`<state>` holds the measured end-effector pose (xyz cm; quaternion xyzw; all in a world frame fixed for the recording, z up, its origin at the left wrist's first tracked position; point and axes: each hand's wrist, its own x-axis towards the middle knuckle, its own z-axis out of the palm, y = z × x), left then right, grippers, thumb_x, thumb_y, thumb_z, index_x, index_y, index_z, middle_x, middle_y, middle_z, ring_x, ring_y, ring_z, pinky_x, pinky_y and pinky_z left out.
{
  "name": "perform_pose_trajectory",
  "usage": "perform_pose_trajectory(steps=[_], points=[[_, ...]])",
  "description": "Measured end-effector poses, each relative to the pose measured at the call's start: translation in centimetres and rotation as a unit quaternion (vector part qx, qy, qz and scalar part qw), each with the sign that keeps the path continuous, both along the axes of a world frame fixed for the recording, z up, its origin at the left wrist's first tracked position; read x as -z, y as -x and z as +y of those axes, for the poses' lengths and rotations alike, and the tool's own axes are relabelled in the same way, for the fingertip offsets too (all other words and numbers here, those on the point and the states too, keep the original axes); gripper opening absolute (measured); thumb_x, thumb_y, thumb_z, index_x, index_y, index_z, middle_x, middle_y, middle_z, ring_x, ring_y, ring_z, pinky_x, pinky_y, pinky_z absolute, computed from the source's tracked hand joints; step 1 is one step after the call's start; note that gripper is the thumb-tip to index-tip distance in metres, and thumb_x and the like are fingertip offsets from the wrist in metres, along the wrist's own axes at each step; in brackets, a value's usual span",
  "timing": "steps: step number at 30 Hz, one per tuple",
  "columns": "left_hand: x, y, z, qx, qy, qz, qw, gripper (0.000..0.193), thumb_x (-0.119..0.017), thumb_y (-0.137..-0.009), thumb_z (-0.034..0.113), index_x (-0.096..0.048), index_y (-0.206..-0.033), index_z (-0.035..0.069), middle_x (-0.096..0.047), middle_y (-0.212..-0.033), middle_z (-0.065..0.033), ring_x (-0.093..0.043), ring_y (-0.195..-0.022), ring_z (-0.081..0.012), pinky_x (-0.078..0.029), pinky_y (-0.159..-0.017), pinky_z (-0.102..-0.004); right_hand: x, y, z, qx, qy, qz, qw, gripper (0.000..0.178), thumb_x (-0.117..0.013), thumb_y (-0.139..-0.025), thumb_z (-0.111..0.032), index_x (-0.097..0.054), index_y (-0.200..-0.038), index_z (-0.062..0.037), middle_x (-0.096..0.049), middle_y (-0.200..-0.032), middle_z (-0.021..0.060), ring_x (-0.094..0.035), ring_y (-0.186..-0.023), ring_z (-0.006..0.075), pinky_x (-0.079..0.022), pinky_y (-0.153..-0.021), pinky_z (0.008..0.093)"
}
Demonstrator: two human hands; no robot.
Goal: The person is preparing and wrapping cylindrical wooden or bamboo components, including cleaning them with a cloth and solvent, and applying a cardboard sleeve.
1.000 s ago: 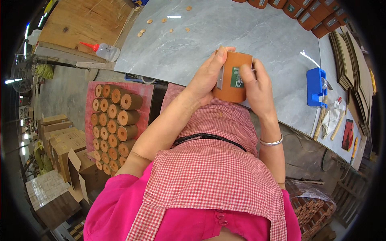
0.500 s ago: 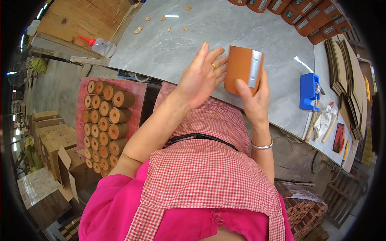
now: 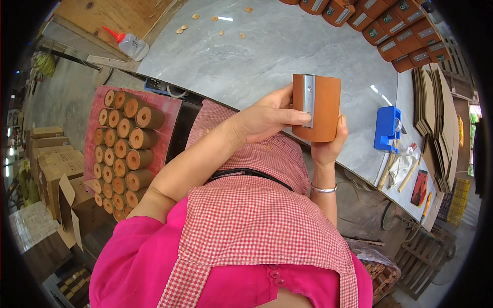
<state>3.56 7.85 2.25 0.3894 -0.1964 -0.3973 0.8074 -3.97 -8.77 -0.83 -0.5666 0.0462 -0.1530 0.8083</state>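
Observation:
Over the table's near edge I hold an orange-brown cylinder (image 3: 326, 108) between both hands, upright. A silver metal strip (image 3: 308, 91) with a screw or hole near its top runs down its side, facing me. My left hand (image 3: 267, 117) is closed on the cylinder's left side, its thumb lying across the lower strip and its fingers hidden behind. On the lower right, my right hand (image 3: 330, 148) grips it, with most of its fingers out of sight behind the cylinder.
Similar cylinders (image 3: 395, 31) are stacked at the far right of the grey table (image 3: 231, 56). Cardboard sheets (image 3: 436, 102), a blue tape dispenser (image 3: 386, 128) and a phone (image 3: 419, 187) lie to the right. Round hollow pieces (image 3: 123, 143) stand left; a red-capped bottle (image 3: 132, 46) is far left.
My left hand has closed on the cylinder after being open beside it. The cylinder has turned, bringing the metal strip from its right side to its left, and sits slightly lower in view.

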Motion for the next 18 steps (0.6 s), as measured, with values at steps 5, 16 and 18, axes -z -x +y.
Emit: perform_pose_trajectory(steps=[5,16,18], points=[[-0.3,-0.1,-0.4,-0.026,-0.007,0.054,0.998,0.084,-0.08,-0.088,0.026,-0.032,-0.152,0.0,-0.048,-0.142,-0.0161,-0.047,-0.135,-0.0274,-0.045,-0.11,-0.0462,0.4,-0.3,-1.4,0.036,0.077,0.066,0.994,0.054,-0.035,-0.107,-0.046,-0.061,-0.121,-0.0014,-0.066,-0.114,0.0077,-0.059,-0.11,0.0169,-0.045,-0.095,0.0352],[-1.7,-0.4,-1.1,-0.164,-0.193,-0.041,0.967,0.061,-0.058,-0.103,0.039,-0.047,-0.145,-0.003,-0.054,-0.14,-0.0159,-0.057,-0.123,-0.0245,-0.047,-0.105,-0.0443,-0.7,-1.2,-0.1,0.032,0.172,0.026,0.984,0.052,-0.043,-0.107,-0.031,-0.044,-0.145,0.0034,-0.059,-0.132,0.0124,-0.057,-0.119,0.018,-0.045,-0.103,0.0334],[-1.9,-1.0,-0.4,-0.147,-0.191,-0.004,0.97,0.058,-0.049,-0.107,0.043,-0.052,-0.14,-0.003,-0.058,-0.135,-0.0151,-0.061,-0.115,-0.0233,-0.049,-0.101,-0.0417,0.7,-1.0,-0.6,0.029,0.029,0.031,0.999,0.054,-0.038,-0.107,-0.038,-0.047,-0.143,0.0015,-0.059,-0.128,0.0107,-0.057,-0.117,0.0176,-0.045,-0.1,0.0326]])
